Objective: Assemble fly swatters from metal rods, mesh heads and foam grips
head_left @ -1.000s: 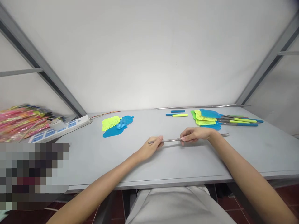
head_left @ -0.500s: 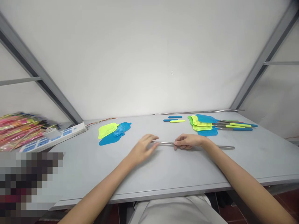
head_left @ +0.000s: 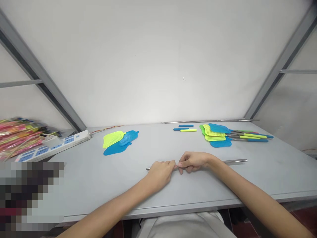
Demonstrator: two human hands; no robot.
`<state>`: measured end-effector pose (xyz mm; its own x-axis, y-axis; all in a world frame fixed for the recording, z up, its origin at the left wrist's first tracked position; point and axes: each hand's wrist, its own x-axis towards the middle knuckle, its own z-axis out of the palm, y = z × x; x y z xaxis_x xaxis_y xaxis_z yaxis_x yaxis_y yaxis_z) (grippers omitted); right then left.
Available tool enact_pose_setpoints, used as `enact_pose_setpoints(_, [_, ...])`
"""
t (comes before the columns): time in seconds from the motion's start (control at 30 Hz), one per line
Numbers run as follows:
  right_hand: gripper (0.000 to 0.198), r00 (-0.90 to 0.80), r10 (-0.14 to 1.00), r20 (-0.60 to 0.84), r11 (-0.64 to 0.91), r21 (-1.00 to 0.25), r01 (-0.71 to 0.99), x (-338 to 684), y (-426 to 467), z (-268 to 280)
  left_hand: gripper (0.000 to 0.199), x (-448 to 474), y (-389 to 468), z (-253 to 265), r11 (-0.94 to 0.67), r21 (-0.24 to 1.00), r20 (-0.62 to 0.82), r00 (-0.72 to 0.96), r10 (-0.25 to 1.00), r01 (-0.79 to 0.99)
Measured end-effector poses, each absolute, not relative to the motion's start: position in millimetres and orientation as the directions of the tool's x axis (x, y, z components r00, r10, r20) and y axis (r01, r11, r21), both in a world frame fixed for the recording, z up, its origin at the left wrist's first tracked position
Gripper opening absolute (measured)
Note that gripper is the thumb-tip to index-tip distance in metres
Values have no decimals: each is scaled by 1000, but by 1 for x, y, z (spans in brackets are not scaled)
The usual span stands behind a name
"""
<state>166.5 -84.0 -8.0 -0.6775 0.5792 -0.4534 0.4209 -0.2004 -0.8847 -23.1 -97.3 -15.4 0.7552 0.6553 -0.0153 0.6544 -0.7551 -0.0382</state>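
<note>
Apparently hands (head_left: 159, 173) (head_left: 194, 160) grip metal rod (head_left: 235, 161); any print illegible.

Bare grey tabletop (head_left: 156, 142) opens a lane to the upright white wall (head_left: 153, 82) between overlapping yellow and blue perforated plastic swatter heads (head_left: 114, 139) and short blue and yellow rod-shaped handles (head_left: 188, 130). Nearer the front, the left hand (head_left: 159, 173), right hand (head_left: 192, 161) and slim silver metal tube (head_left: 235, 161) they grip bar the middle. Piled green, yellow and blue long-handled swatters (head_left: 215, 135) obstruct the back right.
</note>
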Motion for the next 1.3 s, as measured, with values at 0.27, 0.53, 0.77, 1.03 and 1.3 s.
enact_pose_setpoints(0.27, [34, -668, 575, -473, -225, -876, 426, 164, -77, -12, 18, -18, -98, -15, -744, -4, -58, 743, 667, 668])
enact_pose_setpoints(0.53, [31, -677, 558, -480, -263, -876, 405, 160, -78, -8, 19, -20, -96, -14, -752, 33, -53, 752, 657, 659])
enact_pose_setpoints(0.77, [34, -709, 565, -423, -234, -905, 355, 165, -82, -8, 29, -22, -93, -6, -754, 138, 8, 760, 649, 642])
enact_pose_setpoints(1.03, [32, -688, 603, -405, -157, -905, 396, 183, -75, -1, 39, -41, -80, 2, -691, 200, 62, 695, 716, 695])
enact_pose_setpoints(1.3, [39, -598, 638, -485, -120, -830, 545, 199, -73, 4, 34, -43, -78, 2, -711, 225, 30, 725, 689, 666])
